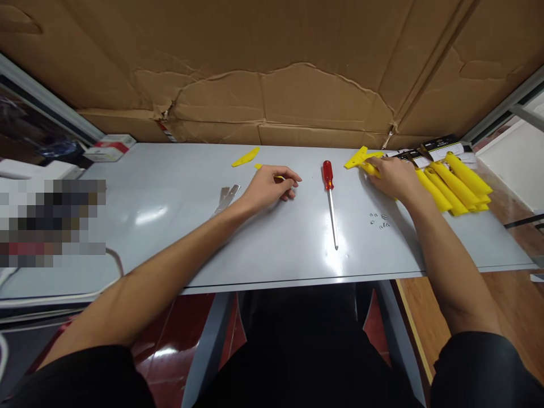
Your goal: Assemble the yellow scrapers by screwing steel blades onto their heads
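Observation:
My left hand [272, 184] rests on the grey table with loosely curled fingers and a gap between thumb and fingertips. A bit of yellow shows behind it, mostly hidden by the hand. Thin metal blades [228, 197] lie beside that wrist. My right hand [393, 174] reaches to the back right, its fingers closed on a yellow plastic piece [370, 168]; the fingertips are partly hidden. Touching that spot is another flat yellow piece [356, 158]. Between the hands lies a screwdriver [330, 195] with a red handle, its tip towards me.
Several small screws [381, 220] lie loose near my right forearm. Yellow handle-shaped parts [457, 184] are piled at the right, by black-and-white packaging [444, 146]. One flat yellow piece [245, 157] lies at the back. Cardboard [314, 96] walls the rear; a small box [110, 147] stands left.

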Available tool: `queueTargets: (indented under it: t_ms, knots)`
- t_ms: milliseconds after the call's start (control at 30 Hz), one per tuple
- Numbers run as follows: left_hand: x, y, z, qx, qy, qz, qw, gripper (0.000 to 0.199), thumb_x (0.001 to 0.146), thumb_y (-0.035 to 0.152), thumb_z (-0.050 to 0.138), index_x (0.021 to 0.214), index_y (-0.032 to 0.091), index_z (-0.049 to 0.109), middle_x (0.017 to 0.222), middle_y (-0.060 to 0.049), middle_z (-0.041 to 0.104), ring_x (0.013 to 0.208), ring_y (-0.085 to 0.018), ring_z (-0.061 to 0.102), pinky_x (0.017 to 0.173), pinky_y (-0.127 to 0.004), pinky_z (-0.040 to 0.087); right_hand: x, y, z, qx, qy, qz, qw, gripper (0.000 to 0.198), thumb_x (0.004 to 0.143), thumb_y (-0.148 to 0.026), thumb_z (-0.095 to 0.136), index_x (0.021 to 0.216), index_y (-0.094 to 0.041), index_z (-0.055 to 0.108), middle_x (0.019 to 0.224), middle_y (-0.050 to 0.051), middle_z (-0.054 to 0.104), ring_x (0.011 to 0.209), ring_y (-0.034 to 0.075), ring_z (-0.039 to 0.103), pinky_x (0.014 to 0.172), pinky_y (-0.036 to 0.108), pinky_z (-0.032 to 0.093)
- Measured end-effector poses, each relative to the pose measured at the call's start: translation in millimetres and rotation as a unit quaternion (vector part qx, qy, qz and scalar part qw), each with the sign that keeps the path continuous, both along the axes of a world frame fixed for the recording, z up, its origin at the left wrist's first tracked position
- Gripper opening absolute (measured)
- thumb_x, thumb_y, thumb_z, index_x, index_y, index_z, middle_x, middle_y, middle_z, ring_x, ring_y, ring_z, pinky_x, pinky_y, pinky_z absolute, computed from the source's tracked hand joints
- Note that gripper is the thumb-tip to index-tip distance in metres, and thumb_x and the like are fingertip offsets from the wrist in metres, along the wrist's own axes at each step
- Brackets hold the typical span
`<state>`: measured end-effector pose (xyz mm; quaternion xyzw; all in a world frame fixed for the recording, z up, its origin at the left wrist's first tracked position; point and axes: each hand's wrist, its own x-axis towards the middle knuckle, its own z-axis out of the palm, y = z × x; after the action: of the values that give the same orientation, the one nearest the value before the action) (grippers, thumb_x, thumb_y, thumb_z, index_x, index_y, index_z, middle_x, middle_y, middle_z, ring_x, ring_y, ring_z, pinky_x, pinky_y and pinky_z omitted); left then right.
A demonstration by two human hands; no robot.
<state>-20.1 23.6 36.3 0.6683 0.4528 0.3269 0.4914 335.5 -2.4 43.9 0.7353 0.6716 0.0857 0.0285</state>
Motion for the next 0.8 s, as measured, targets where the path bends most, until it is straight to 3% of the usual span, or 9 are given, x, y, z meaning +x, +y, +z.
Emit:
queueTargets:
  t_ms: [100,200,300,367,467,567,633,733,800]
  knots:
    - [-6.9,12.5,-4.2,0.052,-0.029,0.036,0.998,0.014,0.087,0.012,0.068,0.092,0.017,0.08,0.089,-0.005,0.078,0.069,-0.013,0.075,0.06,-0.024,0.061,0.5,0.8,2.9,0.088,0.076,-0.003,0.993,0.059,0.098,-0.041,0.053,0.154,-0.028,0.067,0.129,0.013,0.074,0.105,0.022,0.069,0.095,0.033,0.048]
    - [-12.5,23.0,-7.2,0.085,-0.082,0.068,0.991,0.019,0.083,0.017,0.074,0.101,0.017,0.079,0.093,-0.006,0.078,0.078,-0.015,0.076,0.061,-0.024,0.062,-16.1,-6.6,9.0,0.152,0.304,0.053,0.939,0.066,0.099,-0.04,0.047,0.162,-0.022,0.052,0.118,0.011,0.076,0.092,0.015,0.068,0.094,0.032,0.055]
    - [-12.6,24.1,-6.6,0.102,-0.13,0.053,0.985,0.04,0.08,0.026,0.084,0.118,0.019,0.076,0.109,-0.008,0.079,0.093,-0.018,0.077,0.062,-0.024,0.065,-50.3,-21.0,10.4,0.063,0.552,0.14,0.82,0.069,0.103,-0.046,0.044,0.167,-0.024,0.034,0.119,0.009,0.076,0.079,0.011,0.067,0.085,0.03,0.059]
    - [-10.2,20.3,-4.2,0.089,-0.155,0.03,0.984,0.052,0.082,0.035,0.087,0.129,0.02,0.073,0.118,-0.009,0.079,0.101,-0.02,0.078,0.064,-0.026,0.067,-76.6,-31.7,6.7,-0.008,0.634,0.178,0.752,0.074,0.103,-0.058,0.05,0.168,-0.028,0.03,0.124,0.009,0.075,0.082,0.011,0.068,0.081,0.03,0.061]
    - [-7.3,14.5,-0.2,0.061,-0.175,-0.009,0.983,0.054,0.084,0.047,0.089,0.128,0.019,0.075,0.112,-0.009,0.08,0.094,-0.021,0.079,0.063,-0.028,0.067,-107.0,-43.7,-3.0,-0.077,0.658,0.221,0.716,0.08,0.101,-0.071,0.057,0.165,-0.028,0.035,0.126,0.01,0.074,0.085,0.01,0.069,0.079,0.027,0.061]
    - [-9.1,14.8,0.1,0.033,-0.163,-0.036,0.985,0.044,0.079,0.047,0.095,0.106,0.015,0.081,0.089,-0.007,0.08,0.074,-0.017,0.076,0.063,-0.028,0.065,-117.5,-47.3,-12.1,-0.112,0.633,0.24,0.727,0.082,0.101,-0.071,0.059,0.165,-0.025,0.036,0.116,0.008,0.076,0.08,0.009,0.069,0.076,0.024,0.058]
    - [-12.6,18.5,-2.5,0.001,-0.141,-0.034,0.989,0.037,0.077,0.042,0.096,0.097,0.014,0.083,0.076,-0.006,0.078,0.065,-0.015,0.072,0.063,-0.029,0.063,-114.5,-45.2,-15.2,-0.102,0.601,0.222,0.761,0.078,0.103,-0.067,0.057,0.165,-0.024,0.036,0.103,0.005,0.076,0.07,0.008,0.065,0.07,0.022,0.053]
    - [-17.3,25.3,-9.1,-0.034,-0.075,-0.027,0.996,0.028,0.082,0.035,0.089,0.101,0.014,0.085,0.07,-0.005,0.077,0.058,-0.015,0.068,0.064,-0.031,0.059,-102.8,-38.6,-14.9,-0.035,0.476,0.183,0.86,0.053,0.107,-0.05,0.049,0.151,-0.021,0.058,0.085,0.002,0.073,0.061,0.005,0.054,0.071,0.021,0.043]
    - [-17.8,28.3,-14.2,0.016,0.005,-0.028,0.999,0.023,0.089,0.033,0.081,0.102,0.016,0.087,0.073,-0.005,0.078,0.062,-0.016,0.067,0.067,-0.032,0.057,-95.3,-34.6,-12.4,-0.017,0.34,0.174,0.924,0.044,0.106,-0.037,0.046,0.136,-0.023,0.074,0.086,0.003,0.074,0.065,0.004,0.049,0.074,0.022,0.034]
